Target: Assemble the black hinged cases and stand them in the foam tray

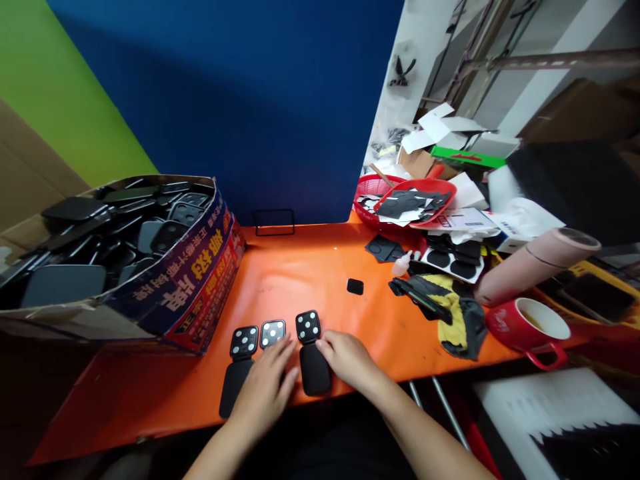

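Note:
Three black hinged cases lie unfolded in a row at the table's front edge, each with a square head bearing white dots. The left case (244, 341) shows its dotted head and part of its flat dark panel. Over the middle case (273, 331) lies my left hand (265, 383), fingers stretched and thumb apart, hiding most of its lower panel. My right hand (347, 359) is at the right side of the right case (315, 370), its fingers curled and pressed together at the hinge edge. Part of those fingertips is hidden.
A large printed carton (165, 293) full of black cases stands left. A small black square (355, 287) lies on the orange table (295, 267). Rightward are a red basket (367, 190), a yellow-grey glove (455, 313), a pink bottle (535, 267) and a red mug (515, 330).

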Demonstrator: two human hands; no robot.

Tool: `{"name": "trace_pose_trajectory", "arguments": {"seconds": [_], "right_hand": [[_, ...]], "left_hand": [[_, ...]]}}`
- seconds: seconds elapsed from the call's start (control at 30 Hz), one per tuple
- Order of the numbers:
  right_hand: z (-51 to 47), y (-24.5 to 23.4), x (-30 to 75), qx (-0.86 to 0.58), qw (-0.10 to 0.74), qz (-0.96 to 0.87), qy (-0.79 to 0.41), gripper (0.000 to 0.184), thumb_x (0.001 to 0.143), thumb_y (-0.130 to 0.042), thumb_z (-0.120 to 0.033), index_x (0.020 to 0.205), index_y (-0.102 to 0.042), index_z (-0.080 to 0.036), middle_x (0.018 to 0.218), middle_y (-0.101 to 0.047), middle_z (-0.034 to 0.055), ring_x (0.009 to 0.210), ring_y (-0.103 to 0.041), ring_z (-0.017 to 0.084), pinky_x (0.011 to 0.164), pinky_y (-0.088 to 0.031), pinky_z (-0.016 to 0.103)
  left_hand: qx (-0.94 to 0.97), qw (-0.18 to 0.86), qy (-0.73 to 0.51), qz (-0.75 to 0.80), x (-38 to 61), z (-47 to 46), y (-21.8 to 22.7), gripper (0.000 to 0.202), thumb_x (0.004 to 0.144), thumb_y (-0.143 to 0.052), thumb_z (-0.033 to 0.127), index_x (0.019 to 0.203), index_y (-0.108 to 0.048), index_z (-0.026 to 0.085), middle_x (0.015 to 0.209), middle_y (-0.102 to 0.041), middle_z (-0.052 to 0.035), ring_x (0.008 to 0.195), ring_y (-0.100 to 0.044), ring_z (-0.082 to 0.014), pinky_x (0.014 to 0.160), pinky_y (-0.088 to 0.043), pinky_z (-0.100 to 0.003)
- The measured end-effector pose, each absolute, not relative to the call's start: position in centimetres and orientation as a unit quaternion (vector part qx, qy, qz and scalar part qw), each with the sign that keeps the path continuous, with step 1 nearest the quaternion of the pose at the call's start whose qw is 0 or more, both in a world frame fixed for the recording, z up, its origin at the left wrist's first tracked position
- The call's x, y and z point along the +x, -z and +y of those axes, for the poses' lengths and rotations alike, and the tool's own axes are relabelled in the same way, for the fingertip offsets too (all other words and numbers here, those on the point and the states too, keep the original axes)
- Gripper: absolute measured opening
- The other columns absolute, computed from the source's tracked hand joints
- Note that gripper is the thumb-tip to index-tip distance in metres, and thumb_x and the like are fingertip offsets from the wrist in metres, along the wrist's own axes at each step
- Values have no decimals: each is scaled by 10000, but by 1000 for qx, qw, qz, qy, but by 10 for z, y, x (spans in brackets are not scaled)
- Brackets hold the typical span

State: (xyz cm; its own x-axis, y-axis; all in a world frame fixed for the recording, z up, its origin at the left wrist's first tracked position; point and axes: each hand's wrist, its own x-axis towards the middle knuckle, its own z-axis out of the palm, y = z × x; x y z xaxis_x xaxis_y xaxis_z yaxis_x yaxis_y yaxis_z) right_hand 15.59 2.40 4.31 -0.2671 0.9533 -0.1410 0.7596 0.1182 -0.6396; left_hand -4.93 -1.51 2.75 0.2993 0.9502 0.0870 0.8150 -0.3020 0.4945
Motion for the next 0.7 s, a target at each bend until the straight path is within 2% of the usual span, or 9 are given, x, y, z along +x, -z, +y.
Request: {"name": "trace_pose_trajectory", "arguments": {"seconds": [0.13, 0.23, 0.3, 0.37, 0.43, 0.53, 0.63, 0.7], "right_hand": [[27, -43, 137, -581, 72, -774, -241, 301, 898, -384, -344, 856, -644, -197, 867, -704, 89, 781, -644, 229, 640, -386, 285], [28, -41, 129, -566, 64, -783, -249, 301, 896, -380, -326, 892, -646, -183, 869, -702, 107, 793, -648, 242, 678, -413, 309], [32, -41, 131, -568, 107, -759, -299, 260, 872, -423, -314, 883, -639, -171, 861, -696, 107, 810, -641, 240, 709, -431, 319], [36, -41, 140, -573, 201, -693, -389, 200, 835, -473, -267, 914, -625, -164, 921, -685, 101, 879, -628, 223, 767, -447, 315], [39, -42, 153, -550, 302, -577, -522, 243, 800, -513, -215, 1022, -597, -167, 1041, -659, 93, 947, -612, 195, 810, -463, 296], [41, -37, 171, -456, 380, -341, -729, 381, 762, -613, -245, 1137, -560, -201, 1185, -603, 72, 910, -631, 158, 743, -521, 253], [41, -23, 181, -429, 414, -154, -788, 282, 693, -702, -260, 964, -627, -240, 1127, -628, 64, 713, -648, 133, 527, -540, 211], [39, -13, 182, -430, 412, -118, -795, 165, 698, -703, -311, 841, -628, -278, 978, -666, 57, 456, -548, 95, 326, -437, 198]], "left_hand": [[879, 88, -56, 466, -49, -33, -24, 692, 860, -469, 459, 1444, -150, 271, 1483, -267, -57, 1341, -281, -300, 1050, -280, -534], [880, 53, -49, 469, -45, -34, -19, 717, 864, -455, 471, 1449, -107, 246, 1485, -256, -61, 1347, -268, -292, 1056, -278, -510], [875, 42, -61, 479, -44, -35, -16, 708, 866, -459, 459, 1449, -123, 238, 1480, -276, -65, 1345, -276, -288, 1059, -282, -496], [868, 37, -76, 489, -45, -38, -17, 697, 863, -479, 427, 1447, -154, 230, 1470, -302, -76, 1335, -297, -287, 1049, -305, -489], [860, 25, -100, 499, -46, -41, -26, 661, 857, -500, 365, 1437, -211, 231, 1466, -317, -89, 1321, -328, -278, 1029, -348, -469], [841, -26, -180, 510, -58, -40, -57, 551, 853, -505, 262, 1381, -349, 252, 1455, -343, -91, 1298, -369, -256, 1014, -385, -427], [773, -118, -310, 540, -90, -30, -109, 444, 841, -509, 202, 1273, -469, 299, 1397, -409, -70, 1246, -431, -251, 1021, -380, -427], [685, -197, -386, 586, -126, -21, -150, 382, 823, -542, 213, 1190, -526, 318, 1332, -461, -54, 1178, -491, -254, 1012, -388, -436]]}}
